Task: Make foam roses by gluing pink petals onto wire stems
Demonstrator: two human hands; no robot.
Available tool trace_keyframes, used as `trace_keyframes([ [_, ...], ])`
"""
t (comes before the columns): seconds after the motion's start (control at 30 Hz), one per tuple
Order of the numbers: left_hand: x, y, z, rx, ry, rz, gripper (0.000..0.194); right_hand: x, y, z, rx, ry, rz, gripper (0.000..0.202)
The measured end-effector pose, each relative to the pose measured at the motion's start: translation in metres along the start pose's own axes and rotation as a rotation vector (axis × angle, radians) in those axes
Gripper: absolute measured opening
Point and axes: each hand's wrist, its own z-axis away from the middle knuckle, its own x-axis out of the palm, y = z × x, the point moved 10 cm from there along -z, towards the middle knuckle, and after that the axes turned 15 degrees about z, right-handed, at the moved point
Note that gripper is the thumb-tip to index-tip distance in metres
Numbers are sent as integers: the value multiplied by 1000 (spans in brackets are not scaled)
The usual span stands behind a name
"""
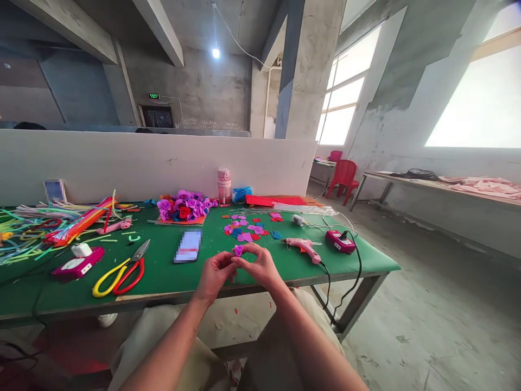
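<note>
A small purple paper flower (238, 250) is pinched between my two hands, just above the front edge of the green table. My left hand (214, 274) has its fingers closed at the flower's lower side, where a stem may be but is too small to make out. Thumb and forefinger of my right hand (259, 265) close on the petals from the other side. Beyond the hands lie loose purple, red and blue petal pieces (245, 237). A pink glue gun (303, 248) rests to the right of my right hand. Left of my left hand lies a phone (188, 246).
Scissors (127, 271) with yellow and red handles lie at left, near a magenta power strip (79, 263) and bundled coloured stems (81, 222). Finished flowers (185, 207) and a pink bottle (223, 187) stand behind. Another power strip (340, 241) sits at right, its cord hanging over the edge.
</note>
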Motion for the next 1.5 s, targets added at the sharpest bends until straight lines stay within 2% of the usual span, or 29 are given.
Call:
trace_keyframes([
  [0.3,4,1,1,-11,-19,-48,26,-6,-3,2,10,20,27,20],
  [0.47,-6,11,-1,75,30,-163,25,-11,-5,3,52,-36,-150,29],
  [0.53,-13,19,-2,143,54,-246,23,-18,5,3,133,11,-210,32],
  [0.6,-18,26,-3,216,74,-322,21,-27,17,3,188,113,-198,34],
  [0.67,-21,32,-3,274,85,-379,19,-34,26,4,208,204,-148,35],
  [0.73,-21,37,-2,322,94,-428,16,-34,29,5,212,234,-100,39],
  [0.83,-19,43,1,378,101,-478,15,-28,22,5,173,210,-56,38],
  [1.0,-17,47,2,409,108,-508,15,-23,4,5,77,166,4,22],
  [1.17,-18,45,1,397,108,-495,16,-19,-1,6,49,123,74,15],
  [1.5,-12,43,1,396,67,-511,15,-16,-3,6,30,111,135,12],
])
